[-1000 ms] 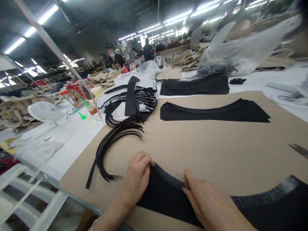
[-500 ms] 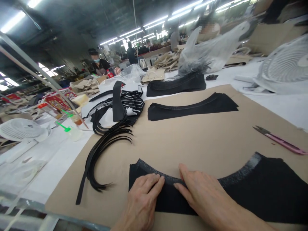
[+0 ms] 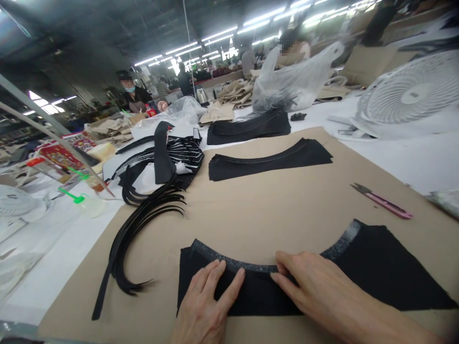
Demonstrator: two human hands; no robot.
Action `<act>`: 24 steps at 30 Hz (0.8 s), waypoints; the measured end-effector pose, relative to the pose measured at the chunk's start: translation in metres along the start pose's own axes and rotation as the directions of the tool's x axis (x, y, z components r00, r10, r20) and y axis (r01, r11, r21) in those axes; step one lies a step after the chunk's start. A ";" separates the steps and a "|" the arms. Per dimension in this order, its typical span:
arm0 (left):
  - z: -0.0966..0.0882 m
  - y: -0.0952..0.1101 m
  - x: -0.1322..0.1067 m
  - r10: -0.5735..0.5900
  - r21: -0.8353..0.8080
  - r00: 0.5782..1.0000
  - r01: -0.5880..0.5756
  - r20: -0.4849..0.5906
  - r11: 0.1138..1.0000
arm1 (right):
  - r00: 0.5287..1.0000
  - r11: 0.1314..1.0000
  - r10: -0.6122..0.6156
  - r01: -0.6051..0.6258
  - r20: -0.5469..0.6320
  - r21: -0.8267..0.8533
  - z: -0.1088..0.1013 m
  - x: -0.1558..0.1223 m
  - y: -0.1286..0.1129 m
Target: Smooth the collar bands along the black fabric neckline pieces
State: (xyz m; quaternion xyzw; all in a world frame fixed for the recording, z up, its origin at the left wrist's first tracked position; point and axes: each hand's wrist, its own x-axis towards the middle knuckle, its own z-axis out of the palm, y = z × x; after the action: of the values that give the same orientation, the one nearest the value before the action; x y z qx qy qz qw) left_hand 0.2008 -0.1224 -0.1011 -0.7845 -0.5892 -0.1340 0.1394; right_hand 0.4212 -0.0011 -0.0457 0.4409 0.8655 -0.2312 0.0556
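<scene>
I pinched the black cloth (image 3: 380,267) with the right hand (image 3: 310,279), the left hand (image 3: 206,301) spread beside; speckled band (image 3: 247,266) showed both sides, so edge seemed unfinished.

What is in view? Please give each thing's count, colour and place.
Fabric: 1, black with greyish curved edge, front
Sheet: 1, tan, under fabric
Snips: 1, pink and dark, right part of sheet
Piles: 2, black, back of sheet and behind it
Strips: many, black, left
Striped bundle: 1, black and white, behind strips
Green-tipped bottles: 2, clear, left
Box: 1, red, behind bottles
Fans: 2, white, left edge and right
Bags: 2, clear, back
Tan pieces: several, tan, back
Red bottle: 1, red, back
Kettle: 1, silver, back
Table: 1, white, under sheet
Lamps: several, white, above
People: several, mixed clothes, background
Left hand: 1, bare, on fabric
Right hand: 1, bare, on fabric
</scene>
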 end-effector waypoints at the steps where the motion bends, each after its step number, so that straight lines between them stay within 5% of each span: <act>1: 0.000 0.000 0.000 -0.002 -0.005 1.000 0.002 -0.007 1.000 | 1.000 1.000 0.001 -0.001 -0.001 -0.003 0.000 0.001 0.000; 16: -0.006 -0.005 0.004 0.152 0.108 0.987 -0.157 0.056 0.982 | 0.999 0.996 0.049 -0.050 -0.005 -0.079 0.001 0.005 -0.003; 24: -0.010 0.008 0.007 -0.095 -0.004 0.995 0.095 0.001 0.995 | 0.997 0.991 0.072 -0.073 -0.012 -0.114 -0.003 0.000 -0.006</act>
State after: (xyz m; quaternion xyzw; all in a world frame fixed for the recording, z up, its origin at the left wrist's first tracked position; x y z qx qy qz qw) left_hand 0.2099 -0.1220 -0.0895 -0.7559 -0.6258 -0.1412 0.1309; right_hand 0.4174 -0.0030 -0.0410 0.4691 0.8610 -0.1770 0.0856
